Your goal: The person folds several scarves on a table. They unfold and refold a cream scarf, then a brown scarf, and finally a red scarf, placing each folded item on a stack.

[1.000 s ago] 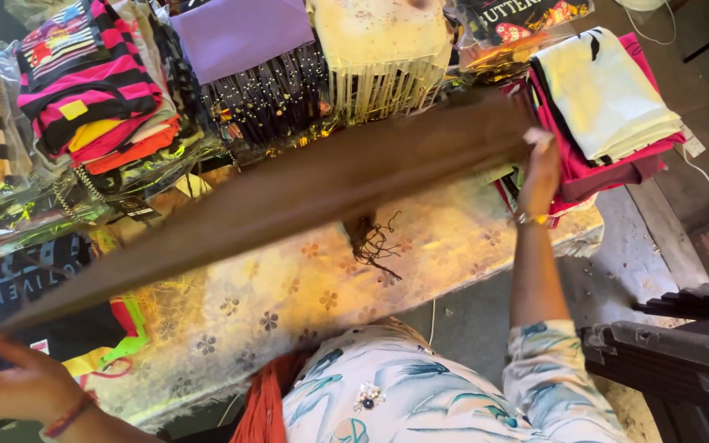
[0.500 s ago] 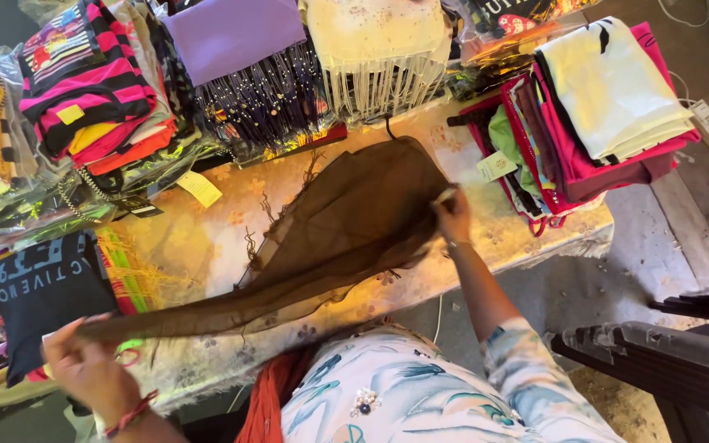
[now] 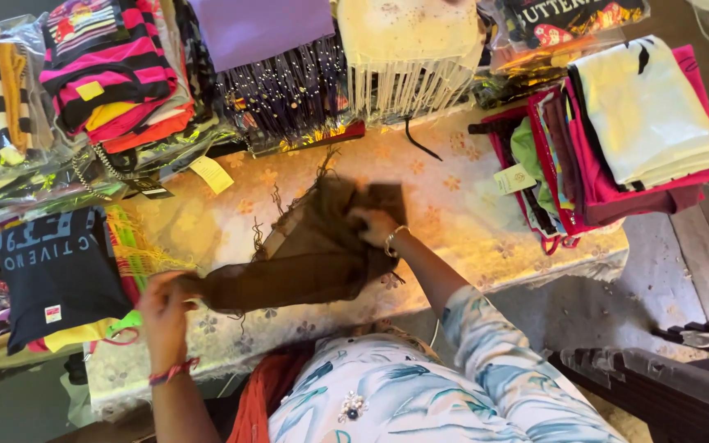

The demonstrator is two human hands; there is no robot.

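Observation:
A sheer brown scarf (image 3: pixel 305 254) with fringed ends lies folded over on the floral table cover (image 3: pixel 453 205). My left hand (image 3: pixel 162 308) pinches the scarf's left end near the table's front edge. Over at the folded right end, around the middle of the table, my right hand (image 3: pixel 373 226), with a bangle on the wrist, grips and presses the cloth down. The scarf sags between the two hands, with loose threads trailing from its edges.
Stacks of folded clothes ring the table: striped pink and black garments (image 3: pixel 108 66) at the back left, a dark printed shirt (image 3: pixel 55 271) at the left, a purple cloth (image 3: pixel 260 29), a cream fringed piece (image 3: pixel 408 45), pink and white folded cloth (image 3: pixel 642 123) at the right. A dark chair (image 3: pixel 666 385) stands at the lower right.
The scarf, stretched wide a second ago, has been folded inward. My right hand swung left and down to the table's middle; my left hand moved right, closer to it.

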